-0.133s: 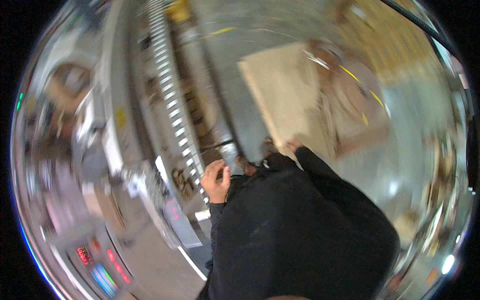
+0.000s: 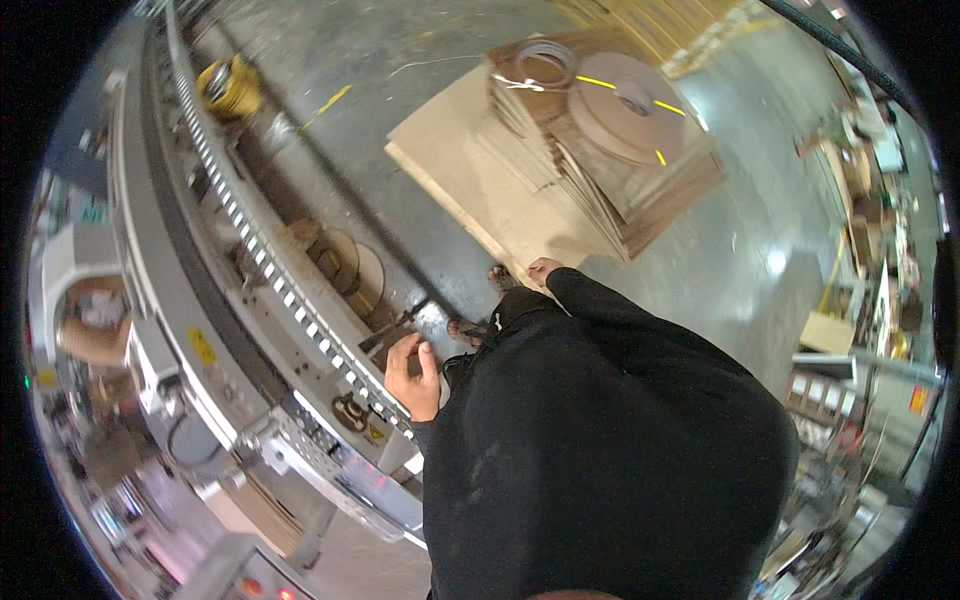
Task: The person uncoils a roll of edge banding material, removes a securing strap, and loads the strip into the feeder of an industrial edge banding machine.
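My left hand (image 2: pixel 412 378) is held up beside the roller rail (image 2: pixel 285 290) of a long grey machine (image 2: pixel 165 250). Its fingers are loosely bent, the thumb stands apart, and nothing shows in it. In front of my body, my right hand (image 2: pixel 542 270) hangs by the near edge of a large tan board (image 2: pixel 455 165). Its fingers are curled in, with no object visible. On that board lies a stack of brown wood-grain panels (image 2: pixel 590 200), topped by a large brown coil of banding (image 2: pixel 615 125) with yellow marks and a smaller coil (image 2: pixel 547 64).
Under the rail sits another coil (image 2: pixel 355 268). A yellow container (image 2: pixel 230 88) stands by the machine's far end. At the lower left is a control panel (image 2: pixel 255 580) with red lights. Cluttered shelving (image 2: pixel 830 400) lines the right side, and yellow slats (image 2: pixel 650 30) lie far off.
The view has turned, so the boards and coils sit farther left and the machine slants more. Blur has cleared. Both hands keep much the same pose.
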Motion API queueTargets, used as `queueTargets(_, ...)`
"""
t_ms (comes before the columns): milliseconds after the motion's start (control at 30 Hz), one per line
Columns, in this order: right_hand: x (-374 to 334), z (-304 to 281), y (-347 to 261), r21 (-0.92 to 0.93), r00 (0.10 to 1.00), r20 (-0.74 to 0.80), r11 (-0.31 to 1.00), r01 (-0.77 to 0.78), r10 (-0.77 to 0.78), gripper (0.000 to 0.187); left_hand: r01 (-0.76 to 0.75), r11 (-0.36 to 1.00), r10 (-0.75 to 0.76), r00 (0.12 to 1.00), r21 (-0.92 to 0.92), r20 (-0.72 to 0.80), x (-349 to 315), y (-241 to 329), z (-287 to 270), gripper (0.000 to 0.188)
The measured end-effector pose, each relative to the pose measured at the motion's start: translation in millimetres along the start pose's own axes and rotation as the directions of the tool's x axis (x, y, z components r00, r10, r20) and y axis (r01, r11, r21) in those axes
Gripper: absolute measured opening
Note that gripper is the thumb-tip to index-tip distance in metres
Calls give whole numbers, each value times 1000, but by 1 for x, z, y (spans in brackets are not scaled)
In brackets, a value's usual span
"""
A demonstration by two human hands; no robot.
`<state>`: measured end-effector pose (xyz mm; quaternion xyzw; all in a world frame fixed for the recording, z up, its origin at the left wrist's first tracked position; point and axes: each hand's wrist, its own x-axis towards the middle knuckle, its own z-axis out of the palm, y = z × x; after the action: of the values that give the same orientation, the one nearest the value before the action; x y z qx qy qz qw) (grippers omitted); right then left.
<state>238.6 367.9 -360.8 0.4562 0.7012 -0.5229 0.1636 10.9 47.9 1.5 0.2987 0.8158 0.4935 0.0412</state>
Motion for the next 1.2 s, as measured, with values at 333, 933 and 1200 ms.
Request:
queueTargets(333, -17, 8, 158, 214, 987, 45, 963, -161, 155, 43, -163, 959, 76, 938, 234, 340, 44, -26, 1, 12)
queueTargets(933, 28, -84, -39, 68, 887, -431, 974, 215, -166, 15, -200, 937, 22, 852, 286, 523, 82, 35, 117, 21)
queueTargets(1200, 83, -145, -107, 25, 859, -402, 934, 357, -318, 21, -24, 918, -185, 857, 396, 482, 78, 20, 118, 23)
